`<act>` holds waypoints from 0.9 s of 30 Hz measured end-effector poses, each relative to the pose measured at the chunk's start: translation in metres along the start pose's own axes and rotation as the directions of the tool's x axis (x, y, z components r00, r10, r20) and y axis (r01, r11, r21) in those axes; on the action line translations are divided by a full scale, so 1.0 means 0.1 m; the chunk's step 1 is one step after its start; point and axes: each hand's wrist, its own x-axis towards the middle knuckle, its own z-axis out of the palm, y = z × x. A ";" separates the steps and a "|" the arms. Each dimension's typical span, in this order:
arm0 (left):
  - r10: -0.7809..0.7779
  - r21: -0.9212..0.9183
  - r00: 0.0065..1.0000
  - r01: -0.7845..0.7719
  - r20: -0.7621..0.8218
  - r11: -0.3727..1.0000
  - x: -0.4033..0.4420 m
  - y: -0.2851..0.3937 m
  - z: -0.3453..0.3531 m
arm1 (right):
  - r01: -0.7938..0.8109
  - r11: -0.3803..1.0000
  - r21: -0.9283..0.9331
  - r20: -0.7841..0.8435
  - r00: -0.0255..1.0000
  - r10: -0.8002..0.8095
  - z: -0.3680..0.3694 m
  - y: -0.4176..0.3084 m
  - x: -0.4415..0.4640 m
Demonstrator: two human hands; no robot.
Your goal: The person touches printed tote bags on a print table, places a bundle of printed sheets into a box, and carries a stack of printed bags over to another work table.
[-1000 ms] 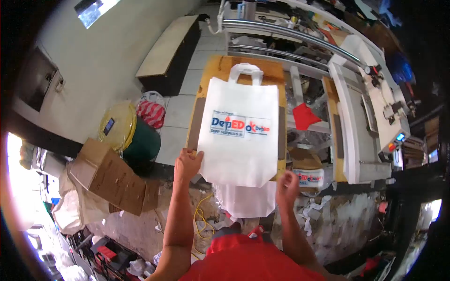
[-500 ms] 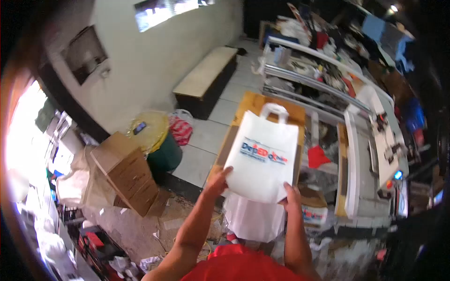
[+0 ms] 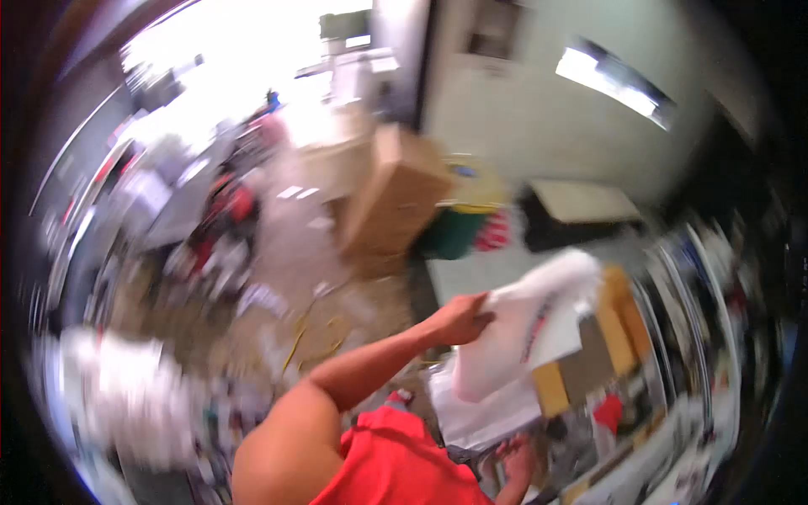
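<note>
My left hand (image 3: 465, 318) is closed on the edge of a white printed plastic bag (image 3: 513, 324). The bag hangs tilted and curled, its print turned partly out of sight and its far end blurred. Beneath it, more white plastic bags (image 3: 484, 414) lie over the near end of a brown board (image 3: 589, 368). Close to the corner of those lower bags is my right hand (image 3: 515, 459), apart from the held bag. It is blurred, but its fingers look loosely apart with nothing visible in them.
A tall cardboard box (image 3: 394, 189) leans beside a green bin (image 3: 450, 231) with a yellow cover. Behind stands a low bench (image 3: 585, 202) by the wall. Machine rails (image 3: 686, 320) run along the right. White bundles (image 3: 130, 396) and scraps lie at left.
My view has swung left. The printed bag, held in both hands before, is now in my left hand alone and tilted; my right hand has let go and dropped lower.
</note>
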 end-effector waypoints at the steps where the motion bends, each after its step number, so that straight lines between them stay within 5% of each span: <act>1: 0.013 0.095 0.999 -0.010 -0.032 0.995 -0.40 0.04 -0.25 | -0.036 0.999 -0.039 -0.148 0.989 0.030 -0.17 0.19 0.04; 5: -0.052 0.182 0.969 0.098 -0.241 0.978 -2.05 0.08 -0.76 | -0.161 0.850 -0.502 -0.092 0.987 0.132 -0.72 0.72 0.26; 8: -0.171 0.198 0.940 0.236 -0.295 0.951 -2.97 0.15 -0.97 | -0.198 0.707 -0.679 -0.085 0.978 0.191 -0.90 1.02 0.30; 10: -0.283 0.364 0.946 0.321 -0.156 0.874 -3.52 0.04 -1.08 | -0.198 0.615 -0.764 -0.080 0.974 0.214 -0.98 1.14 0.29; 16: -0.574 0.638 0.812 0.500 -0.108 0.586 -4.88 -0.27 -1.54 | -0.128 0.384 -0.914 -0.028 0.966 0.258 -0.93 1.46 0.21; 20: -0.656 0.593 0.722 0.633 -0.220 0.498 -5.48 0.13 -2.06 | -0.030 0.267 -0.963 0.048 0.958 0.282 -0.72 1.70 0.16; 23: -0.487 0.566 0.821 0.562 -0.297 0.603 -5.98 0.31 -2.66 | 0.037 0.190 -0.981 0.092 0.953 0.289 -0.52 2.00 0.03; 25: -0.500 0.274 0.710 0.674 -0.496 0.686 -6.41 0.96 -3.08 | 0.068 0.140 -0.988 0.108 0.949 0.297 -0.44 2.27 -0.12; 26: -0.439 0.186 0.714 0.614 -0.546 0.767 -6.78 0.66 -3.48 | 0.076 0.117 -0.990 0.109 0.947 0.302 -0.41 2.44 -0.21; 27: -0.378 0.115 0.628 0.601 -0.680 0.791 -7.04 1.10 -3.58 | 0.080 0.094 -0.992 0.106 0.946 0.307 -0.38 2.62 -0.30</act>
